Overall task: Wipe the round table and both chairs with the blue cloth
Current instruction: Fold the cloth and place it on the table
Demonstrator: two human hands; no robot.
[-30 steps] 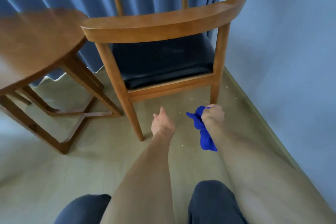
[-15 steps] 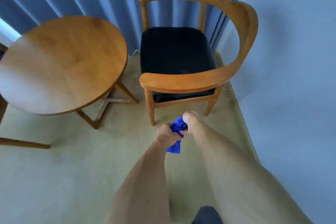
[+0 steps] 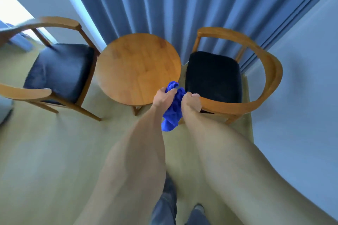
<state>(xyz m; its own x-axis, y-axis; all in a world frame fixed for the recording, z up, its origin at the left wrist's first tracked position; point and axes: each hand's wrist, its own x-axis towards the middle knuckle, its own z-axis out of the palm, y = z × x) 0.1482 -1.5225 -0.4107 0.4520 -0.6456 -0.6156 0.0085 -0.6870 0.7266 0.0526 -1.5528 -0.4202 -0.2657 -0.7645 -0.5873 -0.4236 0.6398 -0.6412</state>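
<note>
Both your hands grip the blue cloth (image 3: pixel 172 109).
Left hand (image 3: pixel 163 97) and right hand (image 3: pixel 191 101) curl round it mid-frame, before the round counter (image 3: pixel 135 64).

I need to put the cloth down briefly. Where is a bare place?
The round table top is bare, between the left chair and right chair. Both seats are bare too. It is crowded only at the near edge, where both hands hold the cloth.
</note>
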